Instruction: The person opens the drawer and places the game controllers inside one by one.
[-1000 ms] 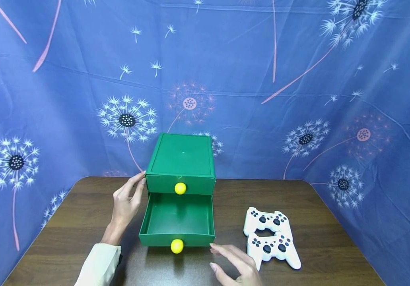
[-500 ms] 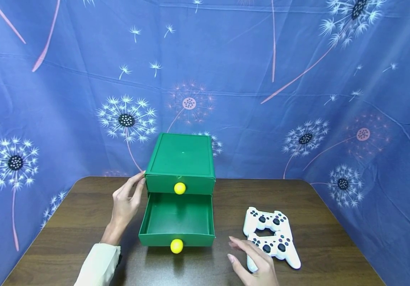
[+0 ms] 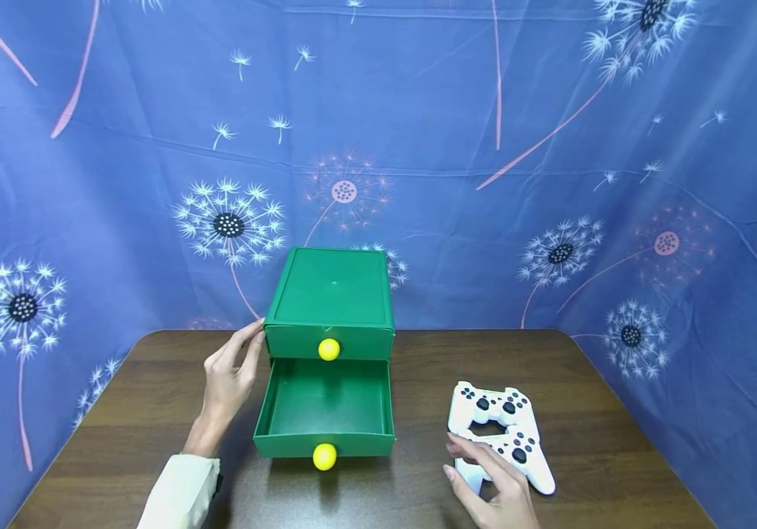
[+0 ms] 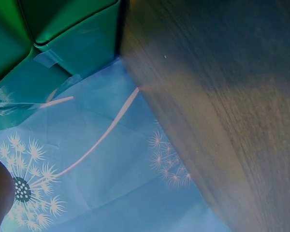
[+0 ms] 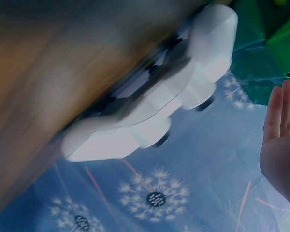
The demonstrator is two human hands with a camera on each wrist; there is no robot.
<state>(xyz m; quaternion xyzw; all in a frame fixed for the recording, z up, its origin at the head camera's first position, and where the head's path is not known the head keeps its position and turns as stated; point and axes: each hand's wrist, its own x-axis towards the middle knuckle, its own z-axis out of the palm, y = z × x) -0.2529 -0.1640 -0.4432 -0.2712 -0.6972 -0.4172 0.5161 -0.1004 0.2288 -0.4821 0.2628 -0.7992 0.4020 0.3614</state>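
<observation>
A green two-drawer box stands on the table, its upper drawer closed and its lower drawer pulled out. Both drawers have yellow ball knobs. My left hand touches the box's left side near the upper front corner with its fingertips. To the right lie two white game controllers, the far one and the near one, close together with their sticks up. Over the near controller's left part hovers my right hand, fingers loosely bent and apart from the thumb. The right wrist view shows white controller casing beside the fingers.
The brown wooden table has rounded far corners. Behind and beside it hangs a blue cloth with a dandelion print. Table surface lies between the open drawer and the controllers.
My right hand has moved right, from beside the lower drawer's front corner to over the near controller. The left hand has stayed at the box, and the drawers and controllers have not moved.
</observation>
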